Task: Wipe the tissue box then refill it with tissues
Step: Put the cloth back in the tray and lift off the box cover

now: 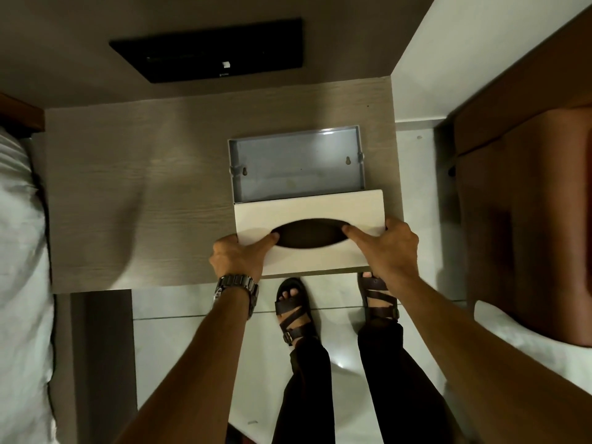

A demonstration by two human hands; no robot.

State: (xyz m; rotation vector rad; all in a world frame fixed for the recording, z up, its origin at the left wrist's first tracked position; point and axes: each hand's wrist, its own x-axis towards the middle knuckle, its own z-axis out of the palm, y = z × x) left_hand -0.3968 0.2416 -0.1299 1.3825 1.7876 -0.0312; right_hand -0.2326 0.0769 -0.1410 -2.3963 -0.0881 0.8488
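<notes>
The tissue box lies in two parts on the wooden table. Its grey base tray sits open and empty, with two keyhole slots in its floor. The white lid, with a dark oval slot, hangs over the table's near edge just in front of the tray. My left hand grips the lid's left end, thumb on top at the slot's edge. Gripping the lid's right end is my right hand, its index finger touching the slot. No tissues or cloth are in view.
A black flat device hangs on the wall behind the table. White bedding borders the left, and a brown headboard and another bed stand at the right. My sandalled feet stand on the pale floor below.
</notes>
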